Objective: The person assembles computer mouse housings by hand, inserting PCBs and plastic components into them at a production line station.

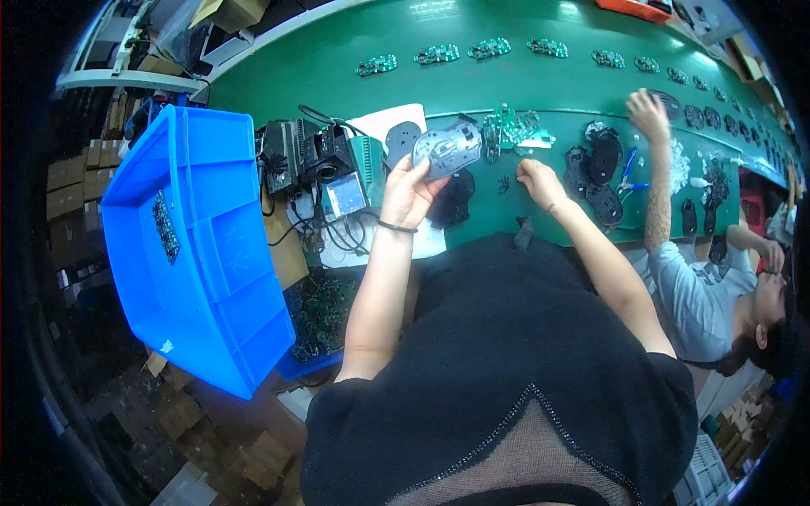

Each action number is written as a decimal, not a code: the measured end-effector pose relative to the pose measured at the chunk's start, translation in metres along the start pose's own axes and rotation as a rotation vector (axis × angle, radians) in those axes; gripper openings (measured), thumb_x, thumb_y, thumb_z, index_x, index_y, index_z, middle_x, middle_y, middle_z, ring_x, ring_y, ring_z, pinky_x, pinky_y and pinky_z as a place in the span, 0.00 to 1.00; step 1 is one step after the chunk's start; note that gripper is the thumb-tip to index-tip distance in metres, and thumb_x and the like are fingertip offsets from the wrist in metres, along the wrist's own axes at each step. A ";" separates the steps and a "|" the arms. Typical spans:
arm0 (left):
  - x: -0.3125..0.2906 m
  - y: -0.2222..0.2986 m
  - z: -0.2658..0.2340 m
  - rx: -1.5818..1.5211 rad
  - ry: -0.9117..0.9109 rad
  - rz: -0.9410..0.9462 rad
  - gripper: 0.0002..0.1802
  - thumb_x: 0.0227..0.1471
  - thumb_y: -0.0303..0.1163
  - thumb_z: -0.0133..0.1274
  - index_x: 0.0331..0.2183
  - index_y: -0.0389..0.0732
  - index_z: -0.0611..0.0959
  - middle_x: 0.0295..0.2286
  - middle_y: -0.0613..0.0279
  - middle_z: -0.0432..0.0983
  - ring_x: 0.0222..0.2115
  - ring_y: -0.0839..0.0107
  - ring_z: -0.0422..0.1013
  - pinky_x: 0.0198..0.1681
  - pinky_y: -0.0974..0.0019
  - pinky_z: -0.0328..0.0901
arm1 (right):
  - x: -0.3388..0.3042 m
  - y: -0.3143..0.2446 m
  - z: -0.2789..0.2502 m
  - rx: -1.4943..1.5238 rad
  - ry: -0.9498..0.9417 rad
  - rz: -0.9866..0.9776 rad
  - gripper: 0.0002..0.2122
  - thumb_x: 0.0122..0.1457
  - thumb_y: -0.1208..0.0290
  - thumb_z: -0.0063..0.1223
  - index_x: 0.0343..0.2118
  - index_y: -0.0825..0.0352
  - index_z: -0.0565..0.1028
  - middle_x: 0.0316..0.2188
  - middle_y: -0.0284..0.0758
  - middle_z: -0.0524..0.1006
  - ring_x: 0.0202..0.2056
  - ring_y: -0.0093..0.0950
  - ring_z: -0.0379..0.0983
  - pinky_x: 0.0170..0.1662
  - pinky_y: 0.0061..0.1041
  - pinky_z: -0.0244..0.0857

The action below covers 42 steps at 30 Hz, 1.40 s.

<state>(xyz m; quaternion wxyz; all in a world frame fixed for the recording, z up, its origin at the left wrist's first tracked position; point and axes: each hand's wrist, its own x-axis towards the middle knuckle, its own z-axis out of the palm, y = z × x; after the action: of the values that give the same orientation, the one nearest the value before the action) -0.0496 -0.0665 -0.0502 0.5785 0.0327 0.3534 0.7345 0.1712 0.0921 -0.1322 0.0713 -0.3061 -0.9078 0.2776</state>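
Note:
My left hand (408, 194) grips a grey, oval plastic shell (451, 150), which looks like part of a computer mouse, and holds it up over the bench. My right hand (540, 183) is at the bench surface with thumb and fingers pinched together; what is between them, if anything, is too small to make out. Just left of those fingertips lies a little heap of small dark pieces (504, 184), perhaps screws. Beyond both hands sits a cluster of green circuit boards (506, 128). Dark shells (453, 198) lie beneath the raised one, partly hidden by my left hand.
A large blue bin (190, 253) stands at left, holding a circuit board (165, 226). Near it are a black device (329, 160) and cables. More dark shells (603, 164) and blue-handled pliers (629, 175) lie rightward, beside a co-worker's arm (658, 177). Boards (437, 55) line the green bench's far side.

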 end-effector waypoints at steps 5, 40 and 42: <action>-0.007 0.003 0.032 -0.064 -0.095 -0.117 0.23 0.50 0.21 0.42 0.49 0.38 0.59 0.44 0.50 0.65 0.42 0.55 0.68 0.41 0.57 0.69 | 0.004 -0.023 -0.055 0.820 0.014 0.225 0.03 0.48 0.80 0.53 0.28 0.69 0.73 0.24 0.29 0.73 0.28 0.15 0.68 0.33 0.16 0.63; -0.013 -0.009 0.064 0.229 -0.043 -0.071 0.19 0.44 0.15 0.44 0.42 0.35 0.69 0.39 0.58 0.69 0.38 0.70 0.69 0.37 0.68 0.71 | 0.026 -0.131 -0.088 0.492 0.128 -0.129 0.03 0.42 0.78 0.57 0.22 0.69 0.75 0.20 0.34 0.70 0.24 0.25 0.68 0.27 0.21 0.61; -0.014 -0.009 0.066 0.276 -0.031 -0.063 0.20 0.42 0.14 0.45 0.42 0.35 0.69 0.39 0.58 0.69 0.37 0.70 0.69 0.37 0.68 0.71 | 0.025 -0.130 -0.084 0.483 0.148 -0.161 0.05 0.42 0.78 0.58 0.22 0.68 0.73 0.20 0.31 0.68 0.22 0.21 0.65 0.25 0.19 0.60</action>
<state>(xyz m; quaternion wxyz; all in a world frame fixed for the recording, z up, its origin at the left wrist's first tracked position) -0.0077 -0.0463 -0.0008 0.5965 0.1119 0.4429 0.6599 0.1097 0.0600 0.0083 0.2302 -0.2264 -0.8290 0.4565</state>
